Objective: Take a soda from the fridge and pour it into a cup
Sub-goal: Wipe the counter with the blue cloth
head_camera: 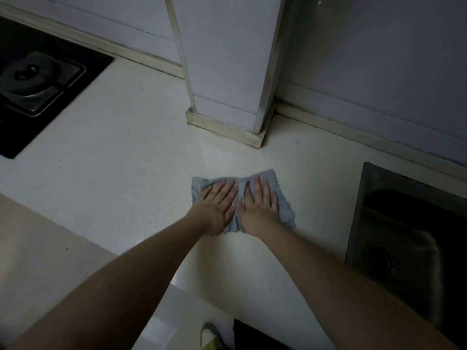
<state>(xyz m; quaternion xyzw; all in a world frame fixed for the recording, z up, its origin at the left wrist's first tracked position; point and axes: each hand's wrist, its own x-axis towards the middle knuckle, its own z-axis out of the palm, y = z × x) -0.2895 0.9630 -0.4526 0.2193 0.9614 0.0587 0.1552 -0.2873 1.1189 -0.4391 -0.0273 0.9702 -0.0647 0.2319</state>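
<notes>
A light blue cloth lies flat on the pale speckled countertop. My left hand and my right hand press down on it side by side, palms flat and fingers spread, pointing toward the wall. The cloth bunches into a ridge between the two hands. Neither hand grips anything. No soda, cup or fridge is in view.
A black gas hob with a burner sits at the far left. A steel sink is sunk into the counter at the right. A tiled wall pillar juts out behind the cloth. A shoe shows on the floor below the counter's edge.
</notes>
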